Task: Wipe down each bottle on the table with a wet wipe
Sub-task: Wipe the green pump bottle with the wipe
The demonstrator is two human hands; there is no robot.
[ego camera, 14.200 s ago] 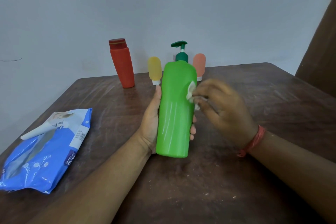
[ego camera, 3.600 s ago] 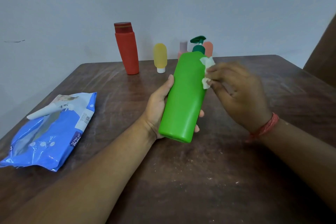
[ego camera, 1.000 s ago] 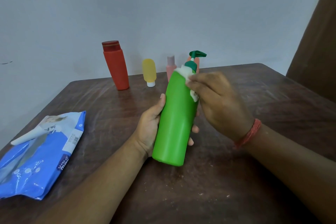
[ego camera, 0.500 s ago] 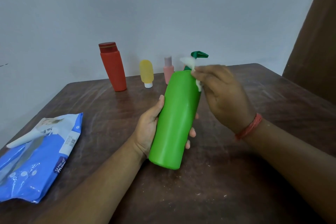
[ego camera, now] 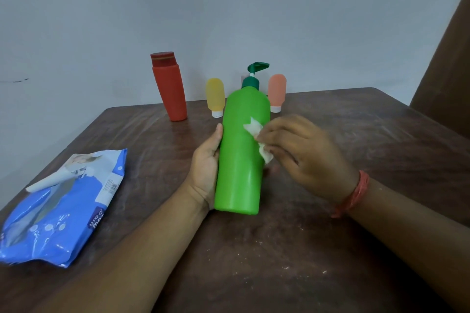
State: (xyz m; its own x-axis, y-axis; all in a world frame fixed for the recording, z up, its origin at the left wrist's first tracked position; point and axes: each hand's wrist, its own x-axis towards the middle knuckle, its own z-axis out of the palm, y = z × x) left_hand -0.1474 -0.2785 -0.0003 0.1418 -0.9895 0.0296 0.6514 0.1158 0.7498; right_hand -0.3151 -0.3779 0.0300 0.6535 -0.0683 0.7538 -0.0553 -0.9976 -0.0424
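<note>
Left hand (ego camera: 206, 168) gripped green bottle (ego camera: 240, 155) upright above desk (ego camera: 356, 134); right hand (ego camera: 302, 155) fingers pinched wipe (ego camera: 256, 134) against bottle; contents not visible.

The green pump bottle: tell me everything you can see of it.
The green pump bottle is tall, smooth and glossy, apparently plastic, with a darker green collar and pump head on a white stem. It is upright, tilted slightly, its base at or just above the brown table. The left hand grips its lower side. The right hand presses a crumpled white wet wipe against its upper body.
</note>
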